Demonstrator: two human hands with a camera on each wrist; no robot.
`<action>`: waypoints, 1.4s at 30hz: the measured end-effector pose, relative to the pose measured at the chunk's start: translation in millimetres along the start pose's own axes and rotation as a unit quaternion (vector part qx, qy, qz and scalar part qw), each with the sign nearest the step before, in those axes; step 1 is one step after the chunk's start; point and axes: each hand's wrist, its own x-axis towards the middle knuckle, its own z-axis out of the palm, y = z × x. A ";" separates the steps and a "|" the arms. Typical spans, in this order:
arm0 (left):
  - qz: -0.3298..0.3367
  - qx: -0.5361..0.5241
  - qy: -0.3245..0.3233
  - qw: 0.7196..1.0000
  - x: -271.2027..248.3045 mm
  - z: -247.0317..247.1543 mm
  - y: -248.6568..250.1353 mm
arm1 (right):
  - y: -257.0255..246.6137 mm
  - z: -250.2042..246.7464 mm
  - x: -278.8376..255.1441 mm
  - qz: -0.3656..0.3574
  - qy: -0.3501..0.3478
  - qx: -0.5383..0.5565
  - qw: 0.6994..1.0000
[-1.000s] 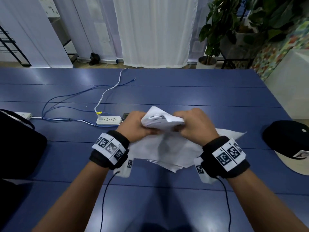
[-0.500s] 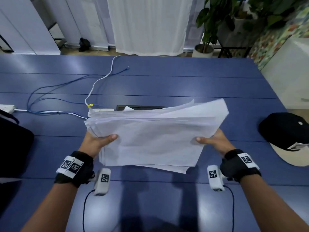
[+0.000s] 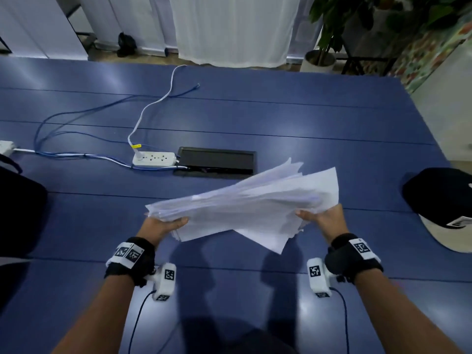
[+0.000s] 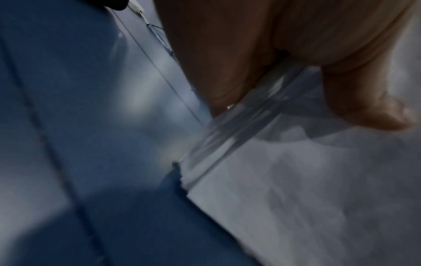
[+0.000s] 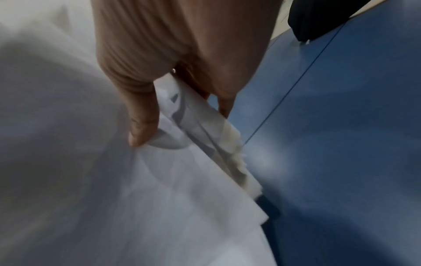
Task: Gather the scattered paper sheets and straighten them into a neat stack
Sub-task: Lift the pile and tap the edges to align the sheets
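A thick bundle of white paper sheets (image 3: 245,208) hangs in the air above the blue table (image 3: 281,118), tilted up to the right, its edges uneven and fanned. My left hand (image 3: 163,224) pinches the bundle's left edge, thumb on top. My right hand (image 3: 319,218) pinches the right edge, thumb on top too. In the left wrist view the thumb (image 4: 364,100) presses on the paper sheets (image 4: 307,189) with fingers beneath. In the right wrist view the thumb (image 5: 141,115) lies on the paper sheets (image 5: 159,198), whose ragged edge shows, other fingers underneath.
A white power strip (image 3: 153,158) with white and blue cables (image 3: 76,134) lies at the centre left. A black cable hatch (image 3: 217,162) is set into the table beyond the papers. A black cap (image 3: 441,198) sits at the right edge, a black bag (image 3: 18,205) at the left.
One second ago both hands gripped the sheets close together, crumpled. They then spread to opposite edges and lifted the bundle; now it has tilted, right side higher, and swung rightward.
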 end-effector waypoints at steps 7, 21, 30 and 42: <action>-0.012 0.027 0.032 0.999 -10.2 -3.0 -23.6 | 3.8 9.7 -5.5 0.004 -0.003 -0.026 1.000; -0.014 -0.048 -0.054 0.997 -0.4 -27.0 -6.0 | -84.9 0.3 23.3 -0.062 -0.203 -0.179 0.961; -0.023 0.087 -0.059 0.994 -4.0 -20.9 -14.5 | -21.8 6.3 10.4 -0.064 -0.138 -0.165 0.974; 0.005 0.172 -0.042 0.984 1.8 -24.4 -10.5 | -14.5 15.3 14.7 -0.107 -0.125 -0.265 0.950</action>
